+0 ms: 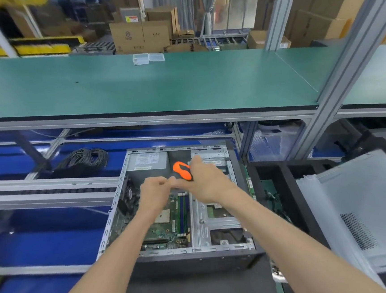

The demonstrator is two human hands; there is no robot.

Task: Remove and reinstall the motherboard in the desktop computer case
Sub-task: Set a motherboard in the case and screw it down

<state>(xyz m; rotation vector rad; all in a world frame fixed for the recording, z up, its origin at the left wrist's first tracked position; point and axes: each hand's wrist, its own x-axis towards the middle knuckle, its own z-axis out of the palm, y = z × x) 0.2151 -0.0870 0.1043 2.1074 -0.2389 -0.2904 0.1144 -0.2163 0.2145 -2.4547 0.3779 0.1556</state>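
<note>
Open desktop case (220,258) lying on its side, motherboard (171,225) seated in its left half. Right hand (205,180) grips an orange-and-black screwdriver (182,170) above the board; left hand (155,191), fingers curled, pinches at the tool's lower end. Detached side panel (365,206) lies to the right; green bench (135,86) beyond.

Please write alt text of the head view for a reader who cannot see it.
Two bare hands meet over an open computer case: the right hand grips an orange-handled screwdriver, and the left hand curls its fingers near its tip. The motherboard lies inside; a green bench runs behind.
</note>
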